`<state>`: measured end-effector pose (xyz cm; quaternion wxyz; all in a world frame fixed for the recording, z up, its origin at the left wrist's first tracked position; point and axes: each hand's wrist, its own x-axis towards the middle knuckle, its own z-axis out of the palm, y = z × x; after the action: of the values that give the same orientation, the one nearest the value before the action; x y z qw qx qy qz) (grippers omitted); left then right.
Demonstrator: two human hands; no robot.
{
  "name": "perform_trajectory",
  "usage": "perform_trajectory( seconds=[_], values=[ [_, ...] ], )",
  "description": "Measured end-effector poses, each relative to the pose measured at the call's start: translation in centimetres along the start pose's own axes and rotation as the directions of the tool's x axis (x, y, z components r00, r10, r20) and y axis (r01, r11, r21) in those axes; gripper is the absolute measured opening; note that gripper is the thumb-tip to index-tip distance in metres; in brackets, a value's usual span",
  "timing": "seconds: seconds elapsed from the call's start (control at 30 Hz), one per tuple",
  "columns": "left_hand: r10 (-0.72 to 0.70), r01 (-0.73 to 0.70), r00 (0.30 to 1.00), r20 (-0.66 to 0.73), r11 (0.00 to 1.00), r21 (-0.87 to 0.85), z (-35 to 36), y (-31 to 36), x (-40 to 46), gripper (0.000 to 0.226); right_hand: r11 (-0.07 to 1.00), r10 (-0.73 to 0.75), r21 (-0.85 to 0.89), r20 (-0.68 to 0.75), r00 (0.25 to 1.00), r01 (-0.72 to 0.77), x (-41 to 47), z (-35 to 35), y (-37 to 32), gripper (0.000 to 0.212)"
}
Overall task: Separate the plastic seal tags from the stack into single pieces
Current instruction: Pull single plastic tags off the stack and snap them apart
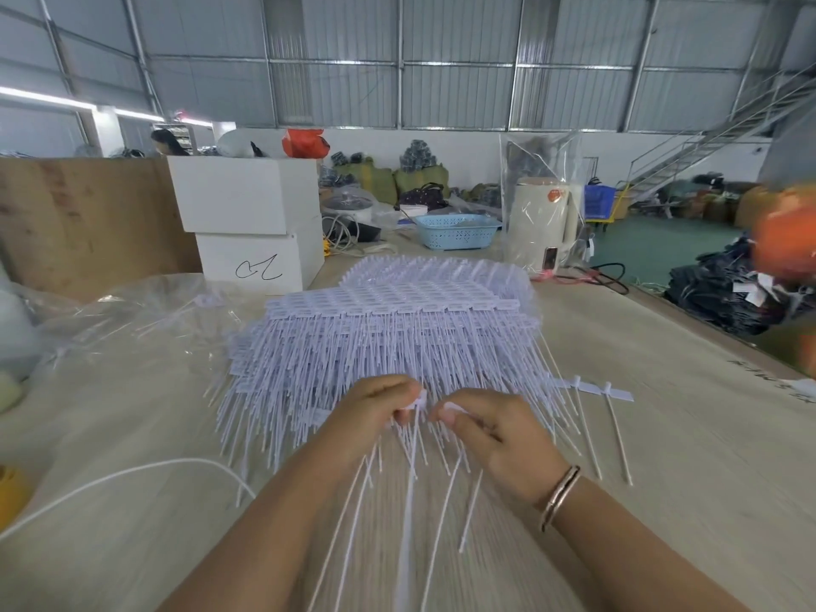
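Premises are a warehouse hall with grey corrugated metal walls [463, 95] on a steel frame, white along the base, and a green floor [653, 249]. A metal staircase [706, 143] rises at right; strip lights [48, 99] burn at upper left. The pale wood-grain worktop [662, 435] carries two stacked white boxes [251, 223], a blue basket [457, 231] and a brown board [84, 223].

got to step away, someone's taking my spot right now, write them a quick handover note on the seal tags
Left hand and right hand each pinch the head of a strip of seal tags between them, tails hanging toward you. The big stack lies just behind on the table, still joined. A few separated tags lie to the right. Nearly everything remains.
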<state>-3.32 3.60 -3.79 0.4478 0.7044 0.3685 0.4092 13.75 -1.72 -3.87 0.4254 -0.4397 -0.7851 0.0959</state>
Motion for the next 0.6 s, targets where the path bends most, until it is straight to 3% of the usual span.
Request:
perform_trajectory(
  seconds=[0.1,0.2,0.27,0.37,0.5,0.6],
  values=[
    [0.028,-0.027,0.997,-0.077,0.999,0.020,-0.2,-0.4,0.1,0.033,0.987,0.105,0.111,0.067,0.992,-0.112,0.0,-1.0,0.7,0.021],
    [0.124,-0.121,0.992,-0.027,0.987,0.101,0.2,-0.1,-0.2,0.024,0.982,0.106,-0.176,0.257,0.961,-0.061,-0.2,-0.4,1.9,0.022],
    [0.175,-0.173,0.985,0.008,0.966,0.190,0.4,-0.1,-0.5,0.019,0.945,0.096,-0.326,0.252,0.963,-0.009,0.0,0.5,2.4,0.020],
    [0.175,-0.177,0.984,0.032,0.955,0.238,0.3,-0.2,-0.8,0.018,0.904,0.147,-0.424,0.204,0.968,-0.048,0.2,0.5,2.9,0.024],
    [0.143,-0.172,0.984,0.107,0.921,0.349,0.4,-0.9,-0.8,0.033,0.848,0.348,-0.469,0.145,0.926,-0.246,-0.3,-0.8,3.7,0.024],
    [0.125,-0.161,0.986,0.115,0.903,0.397,0.4,-1.2,-0.7,0.033,0.841,0.377,-0.480,0.191,0.906,-0.249,-0.4,-0.9,3.6,0.018]
  ],
)
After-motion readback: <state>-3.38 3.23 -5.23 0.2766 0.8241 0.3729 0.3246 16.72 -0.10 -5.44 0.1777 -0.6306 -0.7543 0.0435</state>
